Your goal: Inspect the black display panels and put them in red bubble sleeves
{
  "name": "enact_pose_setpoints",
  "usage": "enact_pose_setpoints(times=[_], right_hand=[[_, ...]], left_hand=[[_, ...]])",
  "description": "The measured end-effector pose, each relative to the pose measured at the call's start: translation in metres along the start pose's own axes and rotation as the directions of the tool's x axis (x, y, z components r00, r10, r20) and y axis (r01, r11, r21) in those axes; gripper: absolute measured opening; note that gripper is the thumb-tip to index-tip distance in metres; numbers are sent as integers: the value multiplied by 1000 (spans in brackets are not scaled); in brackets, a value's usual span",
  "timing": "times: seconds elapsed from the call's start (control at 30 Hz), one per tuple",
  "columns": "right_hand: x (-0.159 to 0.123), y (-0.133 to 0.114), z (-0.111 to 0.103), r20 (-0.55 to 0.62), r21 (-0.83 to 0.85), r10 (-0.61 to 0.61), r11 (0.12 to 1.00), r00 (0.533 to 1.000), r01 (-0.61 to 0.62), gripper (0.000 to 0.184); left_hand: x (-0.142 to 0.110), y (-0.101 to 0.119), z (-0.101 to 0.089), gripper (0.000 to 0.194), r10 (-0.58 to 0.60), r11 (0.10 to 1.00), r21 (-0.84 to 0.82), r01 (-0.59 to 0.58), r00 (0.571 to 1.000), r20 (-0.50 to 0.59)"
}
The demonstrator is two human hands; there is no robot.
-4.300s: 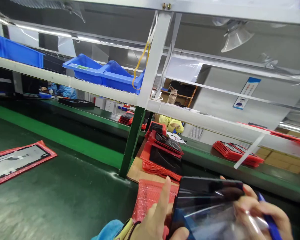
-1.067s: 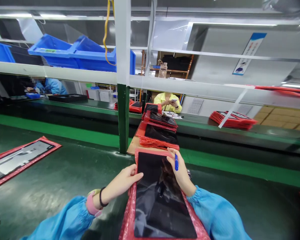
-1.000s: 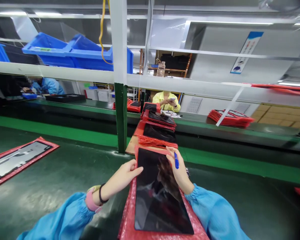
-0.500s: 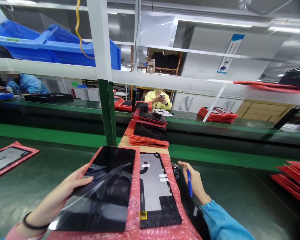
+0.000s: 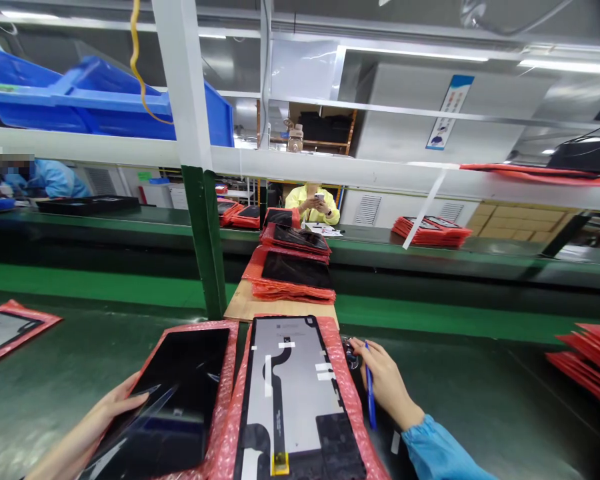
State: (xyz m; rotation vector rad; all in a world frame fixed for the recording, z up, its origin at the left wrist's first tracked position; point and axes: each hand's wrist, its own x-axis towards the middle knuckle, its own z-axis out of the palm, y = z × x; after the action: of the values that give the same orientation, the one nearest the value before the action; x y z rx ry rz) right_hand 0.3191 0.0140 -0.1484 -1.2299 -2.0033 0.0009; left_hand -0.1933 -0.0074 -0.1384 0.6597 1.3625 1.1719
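Note:
My left hand grips the left edge of a black glossy screen panel that lies on a red bubble-wrap sheet, low and left of centre. Beside it on the right, another panel rests back side up on red bubble wrap, grey with black parts and white tape strips. My right hand sits just right of that panel, fingers closed round a blue pen, fingertips near a small dark object on the green belt.
Stacks of red-wrapped panels sit ahead on a cardboard board. A green post stands left of them. More red stacks lie at right and another panel at far left. A person in yellow sits across; blue bins overhead.
My left hand has drawn the black panel on its red sheet away to the left, uncovering the back-side-up panel beneath. My right hand has come off the panel and moved right with the pen.

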Motion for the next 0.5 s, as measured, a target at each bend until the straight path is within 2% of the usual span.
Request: enact_pose_setpoints(times=[0.07, 0.2, 0.3, 0.4, 0.5], right_hand=[[-1, -1, 2, -1, 37, 40, 999, 999, -40, 45], [-1, -8, 0, -18, 158, 144, 978, 989, -139, 32], [1, -16, -8, -87, 259, 283, 932, 955, -253, 24], [3, -27, -21, -144, 367, 423, 862, 894, -349, 24], [7, -43, -37, -161, 489, 507, 786, 847, -378, 26]], left_hand=[[4, 3, 0, 74, 9, 1000, 26, -9, 1000, -14], [11, 15, -7, 48, 38, 992, 117, -46, 997, 68], [17, 27, -15, 38, 56, 986, 155, -62, 998, 43], [19, 42, -16, 32, 192, 934, 319, -163, 980, -60], [3, 59, 6, 30, 372, 829, 476, -292, 925, -80]])
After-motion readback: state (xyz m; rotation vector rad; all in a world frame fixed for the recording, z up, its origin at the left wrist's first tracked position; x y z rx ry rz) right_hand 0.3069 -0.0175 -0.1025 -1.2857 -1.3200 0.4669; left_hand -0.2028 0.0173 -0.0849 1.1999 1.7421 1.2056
